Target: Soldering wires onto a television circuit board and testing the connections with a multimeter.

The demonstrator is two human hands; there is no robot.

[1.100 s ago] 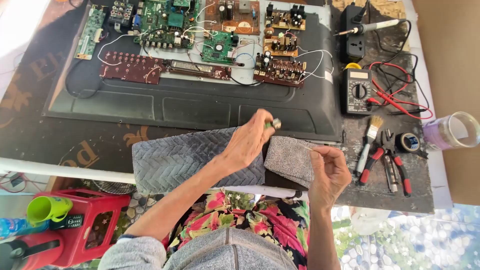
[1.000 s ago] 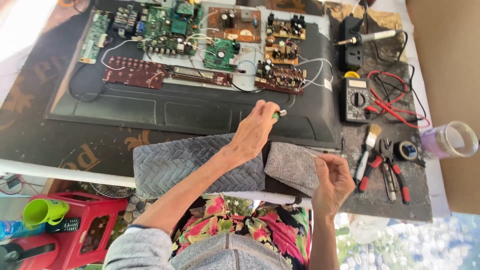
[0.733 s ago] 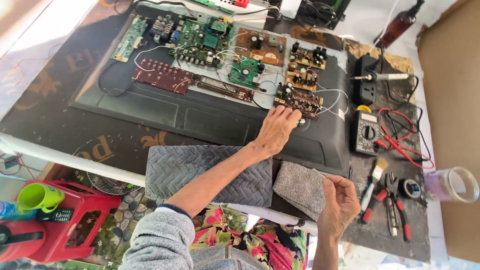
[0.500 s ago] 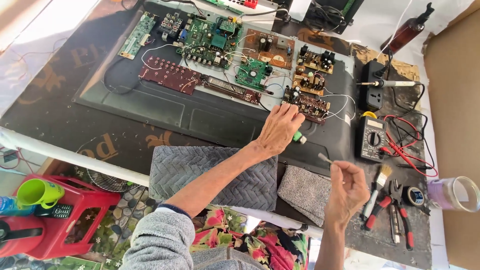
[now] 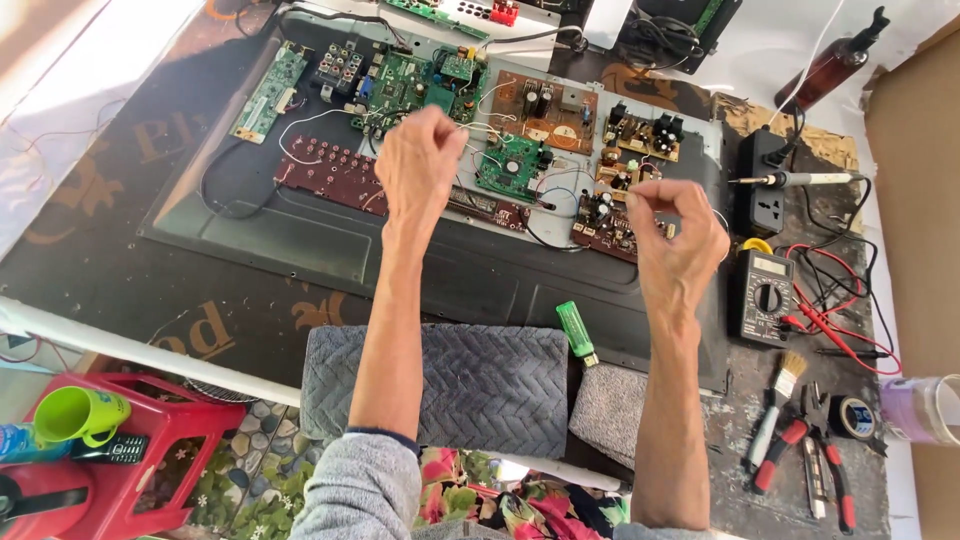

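Both hands hover raised over the opened panel's circuit boards (image 5: pixel 520 165), the left hand (image 5: pixel 420 160) loosely curled and the right hand (image 5: pixel 675 235) with its grip pressed together on something too small to tell, the brown board (image 5: pixel 610 225) lying just beyond-left of it, its long axis running sideways.

Electronics repair bench, circuit boards (image 5: pixel 520 160), multimeter (image 5: pixel 765 296), soldering iron (image 5: pixel 795 180), pliers (image 5: pixel 790 450)

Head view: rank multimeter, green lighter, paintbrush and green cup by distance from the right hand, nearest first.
From the right hand:
1. Multimeter, just to its right on the bench.
2. Green lighter, below and left, by the grey towel.
3. Paintbrush, lower right among the pliers.
4. Green cup, far lower left on the red stool.
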